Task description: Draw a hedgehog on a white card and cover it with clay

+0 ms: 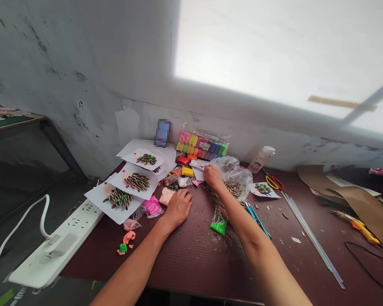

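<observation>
My left hand (179,206) rests palm down on the brown table, fingers stretched out, beside a pale peach lump of clay (166,196). Farther forward, my right hand (212,175) is closed at a small white paper (199,173) with a pink mark. Its fingertips are hidden, so what they grip does not show. Under the right forearm lies a heap of striped sunflower seeds (232,188) by a clear plastic bag (231,168). A bag of green clay (218,225) sits nearer me. Yellow clay (187,171) and red clay (183,160) packs lie between the hands and the wall.
Hedgehog pictures made with seeds (135,180) are stacked at left, above a power strip (55,246). A pack of coloured clay (202,144), a phone (162,132) and a bottle (261,159) stand along the wall. Scissors (274,182), glue sticks (312,240) and a glue gun (359,227) lie right.
</observation>
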`<action>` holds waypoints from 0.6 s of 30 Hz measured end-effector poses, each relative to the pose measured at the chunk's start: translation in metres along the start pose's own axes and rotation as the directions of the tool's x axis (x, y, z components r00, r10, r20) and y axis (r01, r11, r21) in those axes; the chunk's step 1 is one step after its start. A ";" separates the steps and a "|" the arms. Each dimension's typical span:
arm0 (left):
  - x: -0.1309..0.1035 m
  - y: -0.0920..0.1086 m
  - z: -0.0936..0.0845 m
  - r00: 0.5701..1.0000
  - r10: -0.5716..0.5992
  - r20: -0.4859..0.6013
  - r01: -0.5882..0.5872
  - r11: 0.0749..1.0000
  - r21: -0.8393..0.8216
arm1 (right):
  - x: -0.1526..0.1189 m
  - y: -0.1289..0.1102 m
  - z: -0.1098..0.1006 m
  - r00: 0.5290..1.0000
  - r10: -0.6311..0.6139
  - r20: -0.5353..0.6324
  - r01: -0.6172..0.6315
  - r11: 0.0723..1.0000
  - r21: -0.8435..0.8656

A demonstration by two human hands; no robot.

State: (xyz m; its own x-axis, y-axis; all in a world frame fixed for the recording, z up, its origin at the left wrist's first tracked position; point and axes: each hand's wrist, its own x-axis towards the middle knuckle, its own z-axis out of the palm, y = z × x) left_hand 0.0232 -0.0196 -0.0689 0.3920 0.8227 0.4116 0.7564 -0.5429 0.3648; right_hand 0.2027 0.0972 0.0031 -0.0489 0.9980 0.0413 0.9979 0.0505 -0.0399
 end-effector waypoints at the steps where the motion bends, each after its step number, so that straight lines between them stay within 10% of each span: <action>1: 0.000 0.000 0.000 1.000 0.000 0.003 0.000 1.000 0.002 | -0.001 0.002 -0.001 0.999 0.038 -0.030 -0.037 0.999 0.037; 13: -0.001 -0.002 -0.001 0.999 -0.017 -0.027 0.014 0.994 -0.105 | -0.020 0.015 -0.027 0.962 0.169 -0.215 -0.026 0.839 0.543; 18: 0.005 0.007 -0.014 0.981 -0.141 -0.133 0.047 0.838 -0.544 | -0.067 -0.003 -0.025 0.957 0.072 -0.280 0.111 0.802 0.587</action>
State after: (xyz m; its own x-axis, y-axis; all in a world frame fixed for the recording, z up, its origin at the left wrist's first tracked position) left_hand 0.0231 -0.0218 -0.0521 0.2080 0.8613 0.4636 0.3669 -0.5081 0.7793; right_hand 0.2042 0.0288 0.0251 0.0371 0.9479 0.3164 0.7698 0.1747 -0.6139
